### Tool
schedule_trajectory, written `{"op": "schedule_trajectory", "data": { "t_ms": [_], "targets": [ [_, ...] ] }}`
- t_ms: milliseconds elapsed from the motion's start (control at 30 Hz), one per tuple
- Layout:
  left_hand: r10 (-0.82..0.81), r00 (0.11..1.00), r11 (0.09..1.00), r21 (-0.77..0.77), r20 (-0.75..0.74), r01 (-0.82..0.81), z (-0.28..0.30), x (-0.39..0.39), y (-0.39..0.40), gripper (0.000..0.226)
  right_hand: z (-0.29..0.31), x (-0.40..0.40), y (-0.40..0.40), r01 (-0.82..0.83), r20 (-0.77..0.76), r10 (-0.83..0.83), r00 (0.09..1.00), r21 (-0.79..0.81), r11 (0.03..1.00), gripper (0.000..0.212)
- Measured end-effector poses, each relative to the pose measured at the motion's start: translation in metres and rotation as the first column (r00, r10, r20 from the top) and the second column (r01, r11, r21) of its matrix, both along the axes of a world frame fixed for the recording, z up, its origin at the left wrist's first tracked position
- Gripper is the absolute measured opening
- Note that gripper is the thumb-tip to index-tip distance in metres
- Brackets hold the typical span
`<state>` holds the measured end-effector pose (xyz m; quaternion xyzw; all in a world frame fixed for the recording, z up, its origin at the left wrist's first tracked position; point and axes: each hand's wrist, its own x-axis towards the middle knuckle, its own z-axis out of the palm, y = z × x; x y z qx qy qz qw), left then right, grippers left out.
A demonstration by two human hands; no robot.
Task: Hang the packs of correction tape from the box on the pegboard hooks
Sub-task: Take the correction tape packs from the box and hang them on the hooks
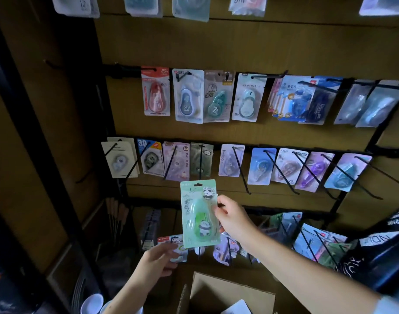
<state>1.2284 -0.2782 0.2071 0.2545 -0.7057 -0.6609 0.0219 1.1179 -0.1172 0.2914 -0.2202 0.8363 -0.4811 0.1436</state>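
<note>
The right hand pinches a green pack of correction tape by its right edge, thumb on the front and fingers behind, so the pack stands upright at the hand's nine o'clock. The card carries a panda at its lower middle, a second panda on a round badge at its one o'clock corner, and a column of Chinese characters down its left side; the badge seems to read "20", though the print is small. Its hang slot at twelve o'clock sits just below the middle row of hooks, touching none of them.

The left hand, at the pack's seven o'clock, has its fingers loosely spread toward a white pack with a red header on the lowest row; whether it grips that pack cannot be told.

At six o'clock the cardboard box stands open.

On the pegboard, a red pack reads "20m" and "CORRECTION TAPE", a blue-and-yellow one shows "30", and a dark blue pack reads "MOSY".
</note>
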Motion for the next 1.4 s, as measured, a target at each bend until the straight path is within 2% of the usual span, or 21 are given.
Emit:
{"op": "schedule_trajectory", "data": {
  "t_ms": [100, 200, 433, 600, 733, 867, 1167, 1333, 1400],
  "targets": [
    [0.020, 1.000, 1.000, 0.017, 0.001, -0.020, -0.002, 0.001, -0.002, 0.027, -0.010, 0.003, -0.001, 0.017, -0.018, -0.016, 1.000, 0.045, 0.999, 0.015],
    [0.024, 1.000, 1.000, 0.003, -0.001, -0.024, -0.003, -0.002, -0.002, 0.027, -0.019, 0.005, 0.001, 0.056, 0.007, -0.056, 0.998, 0.026, 0.998, 0.016],
    [-0.073, 0.997, 0.994, -0.085, 0.005, 0.074, -0.005, -0.012, -0.005, 0.029, -0.018, -0.008, -0.004, 0.112, -0.003, -0.112, 0.994, 0.042, 0.993, 0.015],
    [-0.069, 0.997, 0.995, -0.079, -0.015, 0.068, 0.000, -0.021, -0.013, 0.030, -0.019, -0.048, -0.030, 0.241, -0.006, -0.241, 0.970, 0.019, 0.970, 0.016],
    [-0.066, 0.997, 0.992, -0.113, -0.036, 0.061, 0.010, -0.030, -0.028, 0.028, -0.024, -0.092, -0.061, 0.424, 0.117, -0.416, 0.902, -0.059, 0.904, 0.019],
    [-0.080, 0.996, 0.988, -0.139, -0.045, 0.073, 0.017, -0.046, -0.042, 0.025, -0.024, -0.124, -0.086, 0.527, 0.191, -0.495, 0.847, -0.195, 0.827, 0.017],
    [-0.128, 0.985, 0.969, -0.226, -0.116, 0.100, 0.037, -0.077, -0.056, 0.024, -0.022, -0.172, -0.109, 0.557, 0.076, -0.552, 0.830, -0.084, 0.826, 0.032],
    [-0.127, 0.980, 0.966, -0.243, -0.151, 0.088, 0.046, -0.075, -0.053, 0.027, -0.020, -0.165, -0.104, 0.509, 0.169, -0.489, 0.856, -0.098, 0.855, 0.029],
    [-0.125, 0.978, 0.969, -0.234, -0.165, 0.084, 0.052, -0.073, -0.050, 0.027, -0.023, -0.151, -0.098, 0.501, 0.213, -0.470, 0.857, -0.130, 0.856, 0.014]
  ]
}}
